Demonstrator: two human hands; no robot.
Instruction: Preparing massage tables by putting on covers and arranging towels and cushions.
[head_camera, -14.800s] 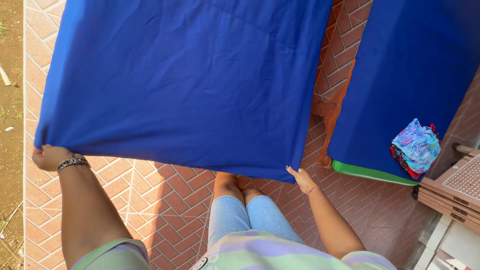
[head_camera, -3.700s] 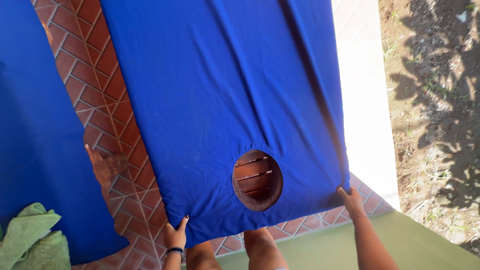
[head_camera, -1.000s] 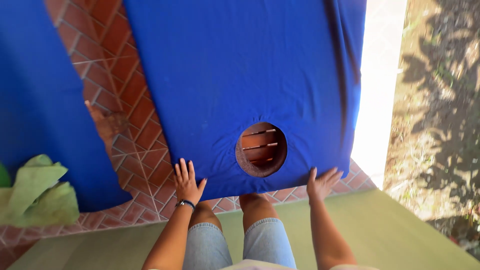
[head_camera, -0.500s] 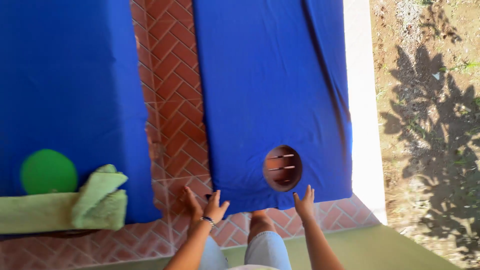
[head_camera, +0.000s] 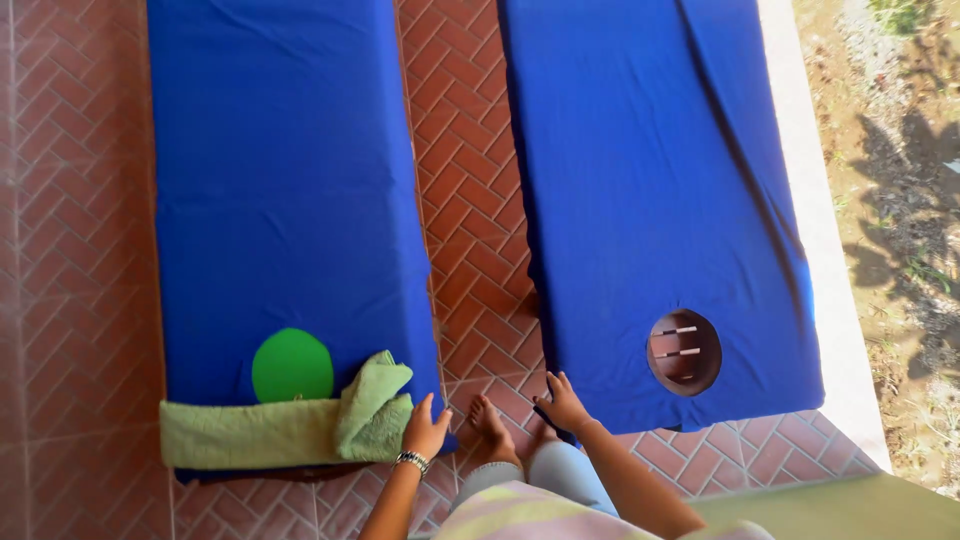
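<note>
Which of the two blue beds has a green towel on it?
The left bed: a green towel lies across its near end. The right bed carries no towel, only an open round hole.

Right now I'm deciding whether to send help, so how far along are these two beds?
Done: both beds wear blue sheets, the right sheet drawn flat around its face hole. In hand: the left hand touches the green towel on the left sheet; the right hand rests at the right sheet's corner. Left: the towel looks half unfolded.
</note>
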